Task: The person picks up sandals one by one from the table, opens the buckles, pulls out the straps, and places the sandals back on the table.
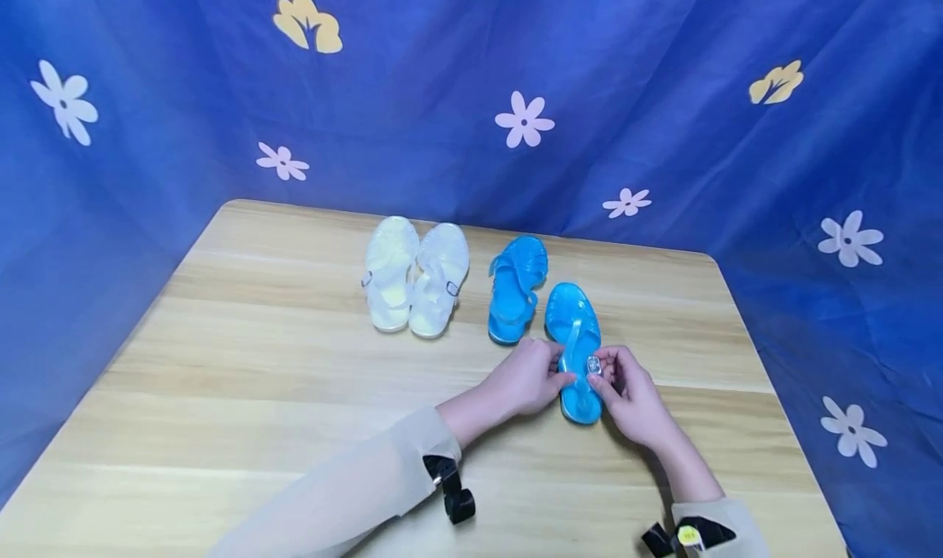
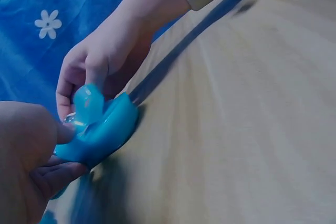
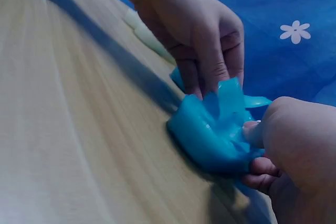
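Both hands are at a blue jelly sandal (image 1: 575, 329) that lies sole down, toe pointing away, on the right part of the table. From its left side my left hand (image 1: 532, 375) grips it, thumb over the strap and fingers at the sole's edge. On the other side, my right hand (image 1: 635, 396) pinches the ankle strap beside a small silver buckle (image 1: 593, 365). The left wrist view shows the sandal's heel (image 2: 113, 132) with a loop of strap standing up over it. Fingers hide part of the strap in both wrist views.
The other blue sandal (image 1: 508, 296) lies just left of the held one. Farther left, two white sandals (image 1: 390, 267) with buckles sit side by side. The wooden table (image 1: 243, 362) has a blue flowered cloth (image 1: 442, 75) hanging behind it and at its sides.
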The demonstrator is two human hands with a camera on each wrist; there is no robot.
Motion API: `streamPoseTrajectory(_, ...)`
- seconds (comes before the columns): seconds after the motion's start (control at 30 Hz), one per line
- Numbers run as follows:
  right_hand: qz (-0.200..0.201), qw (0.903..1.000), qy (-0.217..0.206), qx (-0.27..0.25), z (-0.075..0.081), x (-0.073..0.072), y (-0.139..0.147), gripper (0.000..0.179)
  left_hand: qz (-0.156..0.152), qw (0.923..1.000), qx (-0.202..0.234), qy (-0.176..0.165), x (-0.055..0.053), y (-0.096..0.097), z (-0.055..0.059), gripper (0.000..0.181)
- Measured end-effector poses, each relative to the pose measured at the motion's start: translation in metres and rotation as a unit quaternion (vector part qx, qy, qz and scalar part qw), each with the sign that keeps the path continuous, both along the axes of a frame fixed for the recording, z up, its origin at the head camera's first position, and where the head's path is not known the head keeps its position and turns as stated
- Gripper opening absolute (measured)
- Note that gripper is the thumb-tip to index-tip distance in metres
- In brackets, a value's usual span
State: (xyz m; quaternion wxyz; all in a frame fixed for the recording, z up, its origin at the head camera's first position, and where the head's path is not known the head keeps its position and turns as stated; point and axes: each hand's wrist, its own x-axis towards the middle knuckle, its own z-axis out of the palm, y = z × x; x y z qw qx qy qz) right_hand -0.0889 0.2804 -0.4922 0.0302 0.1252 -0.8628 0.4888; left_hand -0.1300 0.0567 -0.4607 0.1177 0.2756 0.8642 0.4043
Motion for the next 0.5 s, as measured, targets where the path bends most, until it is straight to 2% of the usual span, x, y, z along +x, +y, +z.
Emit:
streamPoseTrajectory(0.17,-0.013,0.9998,0.008,-0.015,-0.002,-0.023,-0.004,0.026,0.048,0.9973,-0.042,0.038,-0.013,0.007,0.002,0.023)
streamPoseTrajectory(0.37,-0.043,0.9973,0.010,-0.058,-0.004,-0.044,-0.010,0.029,0.097,0.9924,-0.065,0.039,-0.023,0.019,0.004,0.042)
streamPoseTrajectory(0.5,-0.068,0.9959,0.002,-0.060,0.002,-0.053,-0.017,0.029,0.129,0.9883,-0.065,0.050,-0.029,0.025,0.001,0.038)
